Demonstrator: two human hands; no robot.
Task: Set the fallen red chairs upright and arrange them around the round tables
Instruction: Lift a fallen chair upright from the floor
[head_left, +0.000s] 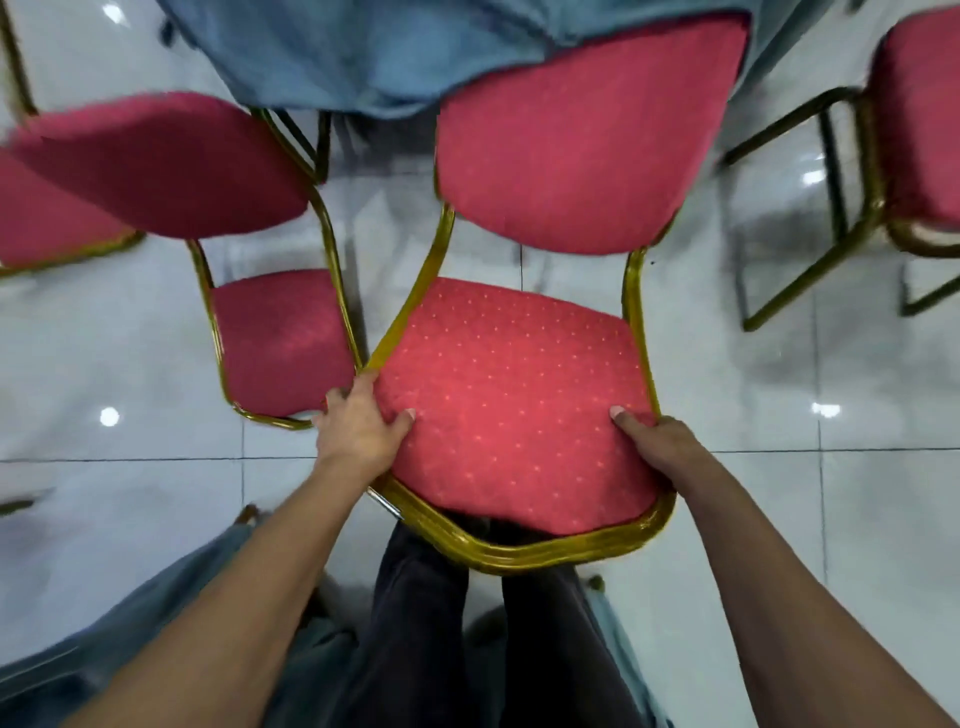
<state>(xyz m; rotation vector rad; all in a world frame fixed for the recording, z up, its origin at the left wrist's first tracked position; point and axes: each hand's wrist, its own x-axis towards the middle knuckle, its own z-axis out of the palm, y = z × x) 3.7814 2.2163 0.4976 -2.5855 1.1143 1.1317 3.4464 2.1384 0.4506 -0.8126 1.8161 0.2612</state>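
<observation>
Gripping dotted red chair seat (511, 400) at both side edges: left hand (358, 431) and right hand (657, 447), thumbs on cushion, fingers curled under; backrest nearing blue-draped tabletop (374, 52).

The chair (514, 395) I see nearest has a red seat cushion sprinkled with small pale-gold dots, a plainer red backrest, and a ribbed gold-coloured metal frame. The chair to its left (283, 343) and the chair at the right edge (914, 119) carry the same deep red upholstery on gold frames. Above them I see a dusty blue tablecloth (374, 52), below a glossy white tiled floor (883, 374) with thin dark grout lines, and my trousers (415, 623) are dark charcoal.
</observation>
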